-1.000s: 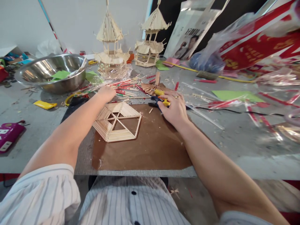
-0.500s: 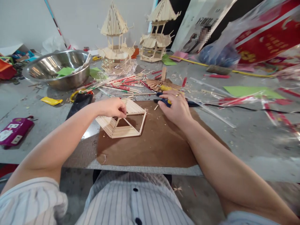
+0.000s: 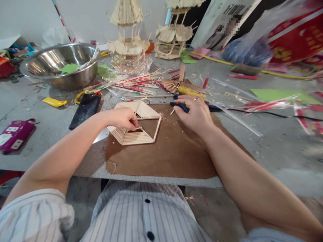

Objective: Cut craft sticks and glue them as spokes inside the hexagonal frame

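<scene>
A flat hexagonal frame of pale wooden sticks [image 3: 138,137] lies on a brown mat [image 3: 161,161], with some sections filled by rows of sticks and the right one open. My left hand [image 3: 124,118] reaches over its left side, thumb and fingers pinched at the end of a wooden stick [image 3: 143,130] near the centre; the fingers partly hide the tip. At the mat's back edge, my right hand [image 3: 193,109] curls over a dark blue hot glue gun [image 3: 212,108] with a black cord. The palm covers most of the gun.
Two stick pagodas [image 3: 128,47] stand behind. A steel bowl [image 3: 70,79], black phone [image 3: 85,111], yellow cutter [image 3: 54,102] and purple power strip [image 3: 16,134] lie left. Loose sticks [image 3: 136,84] and a paper fan [image 3: 174,85] lie behind the mat; green paper [image 3: 282,95] lies right.
The view has tilted down slightly and shifted left, so the things on the table sit a little differently. Both hands keep their places on the frame and the glue gun.
</scene>
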A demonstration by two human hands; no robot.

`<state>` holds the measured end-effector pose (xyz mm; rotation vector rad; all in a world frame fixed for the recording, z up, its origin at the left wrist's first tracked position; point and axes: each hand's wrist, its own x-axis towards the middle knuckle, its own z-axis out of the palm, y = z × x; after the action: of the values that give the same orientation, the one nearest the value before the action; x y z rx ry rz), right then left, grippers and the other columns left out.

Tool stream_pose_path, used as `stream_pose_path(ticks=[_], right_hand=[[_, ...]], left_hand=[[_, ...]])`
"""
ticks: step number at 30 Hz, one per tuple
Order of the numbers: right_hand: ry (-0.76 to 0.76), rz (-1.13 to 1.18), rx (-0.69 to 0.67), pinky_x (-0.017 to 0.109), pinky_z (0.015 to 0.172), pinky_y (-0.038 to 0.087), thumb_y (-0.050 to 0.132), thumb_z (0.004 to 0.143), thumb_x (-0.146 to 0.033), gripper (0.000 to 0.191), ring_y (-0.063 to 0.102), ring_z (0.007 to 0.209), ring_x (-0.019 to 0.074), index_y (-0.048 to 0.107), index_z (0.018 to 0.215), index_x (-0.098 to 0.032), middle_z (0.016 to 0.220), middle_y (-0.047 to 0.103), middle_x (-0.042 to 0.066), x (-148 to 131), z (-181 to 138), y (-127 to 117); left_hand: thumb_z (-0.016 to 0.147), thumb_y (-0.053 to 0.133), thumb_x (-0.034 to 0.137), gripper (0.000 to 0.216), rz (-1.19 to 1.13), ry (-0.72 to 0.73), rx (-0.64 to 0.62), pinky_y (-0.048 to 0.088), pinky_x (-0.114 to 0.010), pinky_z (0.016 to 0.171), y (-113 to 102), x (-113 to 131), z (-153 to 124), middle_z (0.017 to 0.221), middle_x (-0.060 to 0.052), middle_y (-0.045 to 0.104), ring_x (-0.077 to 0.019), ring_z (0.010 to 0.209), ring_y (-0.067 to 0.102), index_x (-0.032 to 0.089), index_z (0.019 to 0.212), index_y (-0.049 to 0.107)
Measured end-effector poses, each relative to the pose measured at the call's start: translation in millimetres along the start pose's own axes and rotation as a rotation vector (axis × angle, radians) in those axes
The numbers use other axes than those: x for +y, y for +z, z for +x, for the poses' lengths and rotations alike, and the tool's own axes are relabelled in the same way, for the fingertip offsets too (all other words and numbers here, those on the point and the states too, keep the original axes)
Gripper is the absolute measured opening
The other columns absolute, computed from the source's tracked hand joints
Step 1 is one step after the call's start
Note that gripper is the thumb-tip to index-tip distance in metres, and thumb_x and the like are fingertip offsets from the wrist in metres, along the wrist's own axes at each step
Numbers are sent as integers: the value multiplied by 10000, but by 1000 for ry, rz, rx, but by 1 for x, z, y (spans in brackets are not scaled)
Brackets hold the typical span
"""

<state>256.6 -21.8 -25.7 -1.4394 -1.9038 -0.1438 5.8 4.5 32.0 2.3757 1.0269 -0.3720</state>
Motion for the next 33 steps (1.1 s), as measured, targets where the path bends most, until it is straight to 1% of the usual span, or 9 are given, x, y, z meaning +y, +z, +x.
stream_pose_path(ticks=[6, 10, 16, 21, 24, 29, 33], right_hand=[[26, -10, -28, 434, 893, 382, 483, 746, -279, 188, 527, 1015, 224, 614, 876, -244, 988, 628, 65, -1, 0, -1], [29, -10, -37, 437, 890, 384, 482, 745, -281, 195, 527, 1017, 230, 617, 880, -243, 980, 631, 67, -3, 0, -2], [32, -5, -39, 444, 888, 382, 481, 746, -281, 196, 522, 1024, 237, 615, 882, -239, 982, 630, 71, -3, -1, -1], [15, 0, -30, 423, 903, 379, 485, 745, -271, 193, 528, 1015, 229, 617, 875, -217, 979, 630, 82, -3, -1, -1], [14, -6, -27, 430, 894, 384, 481, 749, -279, 190, 530, 1011, 228, 615, 874, -228, 977, 631, 74, -3, -1, -1], [0, -15, -21, 432, 895, 382, 474, 752, -289, 200, 534, 1006, 226, 617, 877, -227, 967, 634, 76, -3, -1, -1], [-15, -22, -15, 426, 894, 382, 471, 750, -283, 204, 522, 1023, 220, 616, 884, -231, 992, 626, 72, -4, -2, 1]], left_hand=[[670, 537, 288, 216, -11, 36, 6, 355, -209, 639, 7, -5, 6, 795, -2, 680, -109, 674, 559, 214, 814, 681], [680, 534, 280, 206, -4, 59, 6, 353, -205, 623, 10, -8, 9, 788, -3, 682, -107, 660, 557, 212, 808, 681], [683, 533, 268, 217, -10, 68, -17, 358, -199, 632, 9, -8, 9, 804, -4, 685, -106, 672, 563, 205, 829, 681], [690, 529, 274, 224, -27, 75, -35, 362, -189, 640, 8, -8, 9, 830, -1, 684, -103, 692, 567, 204, 844, 676], [695, 524, 266, 225, -24, 80, -35, 366, -188, 651, 8, -7, 8, 841, -7, 683, -101, 699, 571, 198, 848, 673], [679, 544, 264, 230, -52, 101, -69, 372, -180, 641, 7, -5, 5, 853, -8, 679, -103, 717, 576, 193, 864, 661], [680, 542, 266, 217, -37, 82, -28, 373, -177, 626, 6, -3, 3, 839, -11, 674, -101, 702, 574, 182, 845, 654]])
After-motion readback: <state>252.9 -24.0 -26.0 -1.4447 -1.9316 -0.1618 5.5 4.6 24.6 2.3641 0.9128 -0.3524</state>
